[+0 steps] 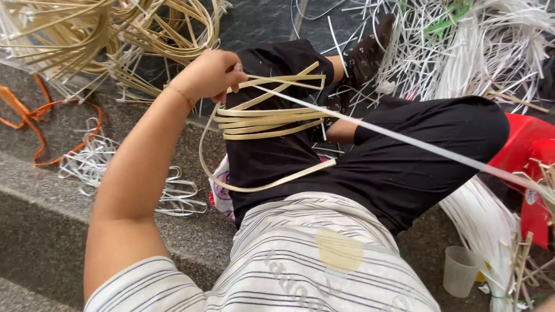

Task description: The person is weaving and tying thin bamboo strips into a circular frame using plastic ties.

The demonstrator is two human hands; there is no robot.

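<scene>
My left hand (209,75) is raised over my lap and closed on a coil of flat tan strips (272,118), which loops down across my black trousers (404,150). A long white plastic strip (404,140) runs taut from that hand toward the right edge of the view. My right hand is out of view past the right edge. I sit cross-legged in a striped white shirt (300,254).
More tan strips (115,34) are piled at the top left, tangled white strips (474,46) at the top right. Orange strapping (34,118) and white loops (104,162) lie on the stone step (46,219). A red stool (529,156) and a clear cup (461,270) stand on the right.
</scene>
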